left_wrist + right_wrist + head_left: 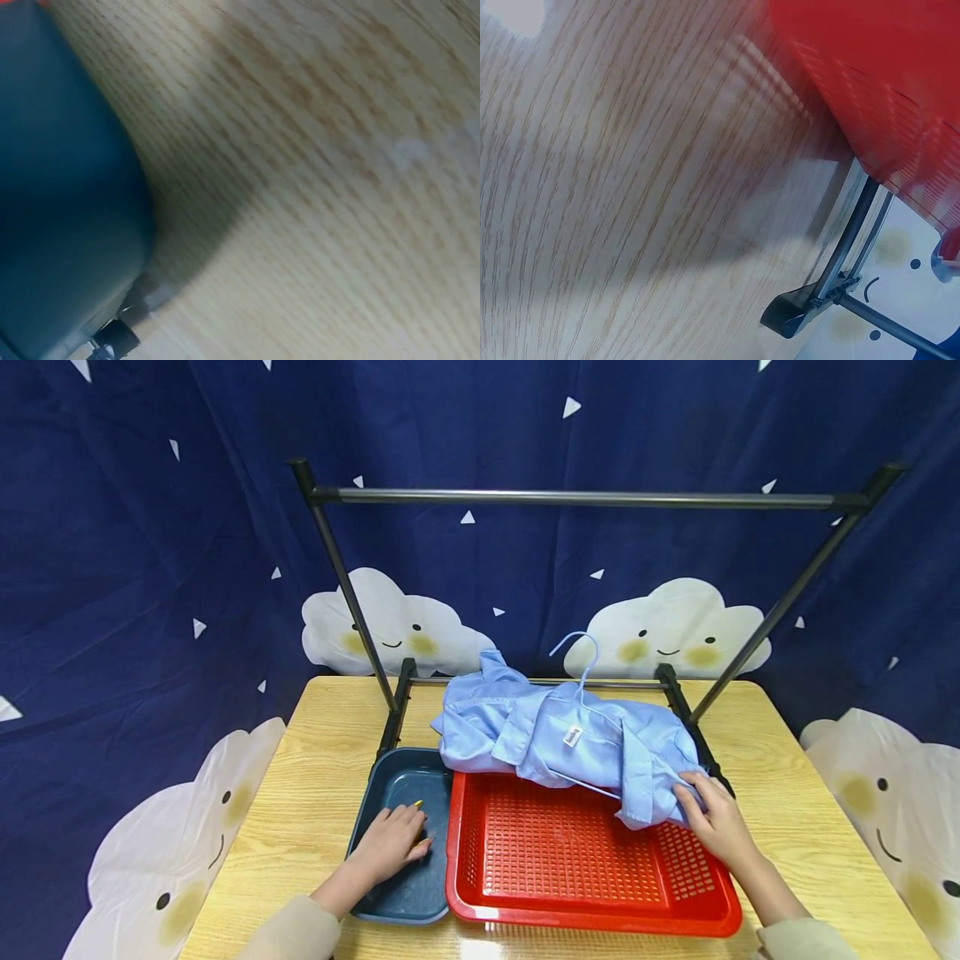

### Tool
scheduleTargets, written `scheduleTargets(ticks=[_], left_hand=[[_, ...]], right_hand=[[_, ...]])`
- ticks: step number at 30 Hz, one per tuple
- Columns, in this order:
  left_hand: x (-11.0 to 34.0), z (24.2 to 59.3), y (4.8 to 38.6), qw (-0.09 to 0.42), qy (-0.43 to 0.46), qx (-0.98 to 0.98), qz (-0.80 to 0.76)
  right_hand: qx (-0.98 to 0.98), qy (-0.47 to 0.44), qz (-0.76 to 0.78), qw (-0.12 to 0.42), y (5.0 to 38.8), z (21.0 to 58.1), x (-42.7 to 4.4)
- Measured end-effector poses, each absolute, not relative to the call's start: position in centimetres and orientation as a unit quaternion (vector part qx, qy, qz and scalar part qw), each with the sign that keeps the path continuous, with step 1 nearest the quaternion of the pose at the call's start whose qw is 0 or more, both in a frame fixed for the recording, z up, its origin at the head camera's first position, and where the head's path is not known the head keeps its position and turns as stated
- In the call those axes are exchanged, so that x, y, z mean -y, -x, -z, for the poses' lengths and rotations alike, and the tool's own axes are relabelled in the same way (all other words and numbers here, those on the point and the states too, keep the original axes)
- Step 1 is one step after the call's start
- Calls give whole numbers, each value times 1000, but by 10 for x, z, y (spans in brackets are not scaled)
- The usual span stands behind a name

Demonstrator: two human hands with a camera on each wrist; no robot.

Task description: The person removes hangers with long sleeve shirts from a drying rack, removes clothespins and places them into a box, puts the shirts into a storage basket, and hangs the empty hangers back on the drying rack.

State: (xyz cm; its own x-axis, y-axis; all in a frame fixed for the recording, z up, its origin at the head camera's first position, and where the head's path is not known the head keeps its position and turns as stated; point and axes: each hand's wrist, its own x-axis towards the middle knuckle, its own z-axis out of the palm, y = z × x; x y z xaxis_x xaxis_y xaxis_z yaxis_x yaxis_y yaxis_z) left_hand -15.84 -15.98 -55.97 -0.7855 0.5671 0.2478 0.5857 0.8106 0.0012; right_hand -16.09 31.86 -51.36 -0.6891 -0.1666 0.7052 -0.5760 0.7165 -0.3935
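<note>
A light blue satin shirt (pixel 517 727) with a white label lies bunched over the back of the red basket (pixel 600 922). A pale blue hanger (pixel 592 660) is partly inside it, its hook pointing up. My right hand (pixel 716 827) pinches the shirt's right end, thumb toward the basket. My left hand (pixel 393 843) is inside the dark blue tray (pixel 420 906), fingers curled round a small yellow thing (pixel 418 804); only bits of it show, so its kind is unclear. Neither wrist view shows a hand.
A dark metal rack stands on the wooden table (pixel 322 760), its top rail (pixel 585 498) spanning above the shirt. Its feet (pixel 787 315) rest on the table beside the basket and behind the tray. A navy curtain (pixel 465 427) with clouds hangs behind.
</note>
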Motion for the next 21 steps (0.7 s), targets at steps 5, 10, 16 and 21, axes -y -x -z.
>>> scheduleTargets(ticks=[5,10,16,21], left_hand=[[160,565,158,107,305,946,38],[159,566,156,83,299,950,40],[159,572,155,79,295,952,24],[158,574,155,64,290,955,18]], right_hand=[[864,-217,-311,332,161,514,-319],[864,-217,-310,332,161,514,-319],[866,-214,-307,331,161,515,-319],[866,-214,-307,332,161,516,-320]])
